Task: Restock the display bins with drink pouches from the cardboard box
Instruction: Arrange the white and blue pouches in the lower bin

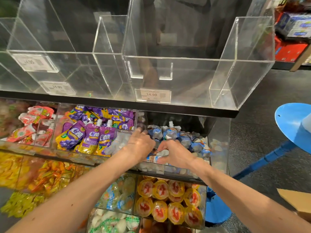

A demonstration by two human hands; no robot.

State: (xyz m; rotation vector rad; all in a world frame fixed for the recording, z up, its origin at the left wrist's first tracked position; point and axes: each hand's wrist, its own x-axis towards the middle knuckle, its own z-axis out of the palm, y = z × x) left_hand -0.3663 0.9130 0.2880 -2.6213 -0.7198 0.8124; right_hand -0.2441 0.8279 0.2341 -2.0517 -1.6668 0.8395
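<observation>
A blue stool (292, 125) stands on the dark floor (260, 140) at right; orange-lidded jelly cups (170, 202) sit low, red cartons (291, 51) far behind.

The display bins (185, 59) are clear acrylic, smooth and glossy, catching reflections. The purple pouches (90, 138) and blue-and-white pouches (171, 134) are shiny, crinkled plastic film. The shelf edge (117, 104) looks matt black; the stool (292, 121) is glossy blue plastic, the cardboard box (296, 197) matt brown — the floor (260, 157) dark, speckled, rough.
</observation>
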